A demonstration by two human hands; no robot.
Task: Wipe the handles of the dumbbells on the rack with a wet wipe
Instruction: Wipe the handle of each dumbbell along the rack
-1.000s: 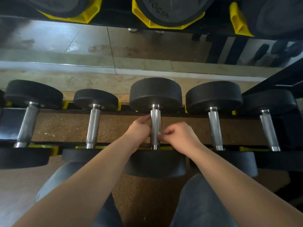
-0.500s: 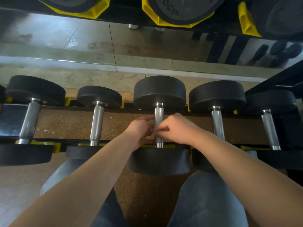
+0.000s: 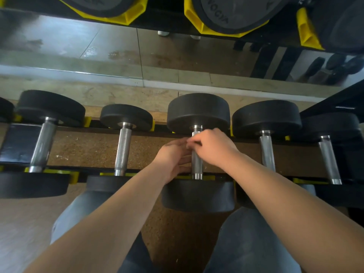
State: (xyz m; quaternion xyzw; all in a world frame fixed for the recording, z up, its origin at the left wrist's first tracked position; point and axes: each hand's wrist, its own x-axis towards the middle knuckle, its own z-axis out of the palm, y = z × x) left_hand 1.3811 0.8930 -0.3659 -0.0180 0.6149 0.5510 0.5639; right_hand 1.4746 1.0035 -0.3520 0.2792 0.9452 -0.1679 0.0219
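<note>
Nearest me, the grey-trousered knees (image 3: 246, 243) sit below the rack's front rail (image 3: 59, 171), so I judge a crouch that brings both arms level with the lower tier. My left hand (image 3: 173, 158) cups the knurled steel handle (image 3: 197, 164) of the middle black round-headed dumbbell (image 3: 198, 196) from its left side, likely steadying it. My right hand (image 3: 211, 147) is closed over the handle's far end, near the rear head. A whitish sliver shows between the hands; I cannot tell whether it is the wet wipe. Neighbouring handles lie untouched either side.
</note>
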